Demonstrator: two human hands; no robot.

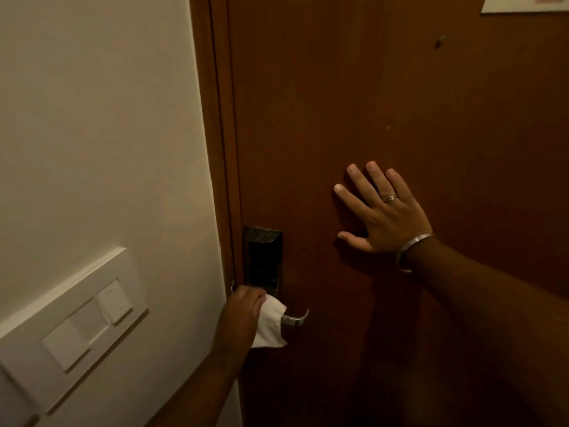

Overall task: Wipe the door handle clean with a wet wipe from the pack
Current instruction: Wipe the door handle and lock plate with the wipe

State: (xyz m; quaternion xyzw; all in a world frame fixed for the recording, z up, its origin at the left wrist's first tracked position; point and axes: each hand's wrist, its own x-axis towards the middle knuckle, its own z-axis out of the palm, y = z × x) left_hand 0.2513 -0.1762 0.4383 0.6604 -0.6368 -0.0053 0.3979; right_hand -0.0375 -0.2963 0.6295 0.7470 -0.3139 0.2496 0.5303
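A metal lever door handle (297, 318) sticks out to the right from a dark lock plate (263, 257) on the brown wooden door (385, 103). My left hand (243, 312) grips a white wet wipe (271, 325), wrapped over the inner part of the handle, so only the lever's tip shows. One corner of the wipe hangs below the handle. My right hand (378, 214) lies flat on the door, fingers spread, to the right of and above the lock. It wears a ring and a metal bangle. The pack of wipes is not in view.
A white wall (98, 118) stands left of the door frame (220, 149), with a white switch panel (74, 328) low on it. A small peg (441, 41) and a sheet of paper (526, 4) are on the door's upper right.
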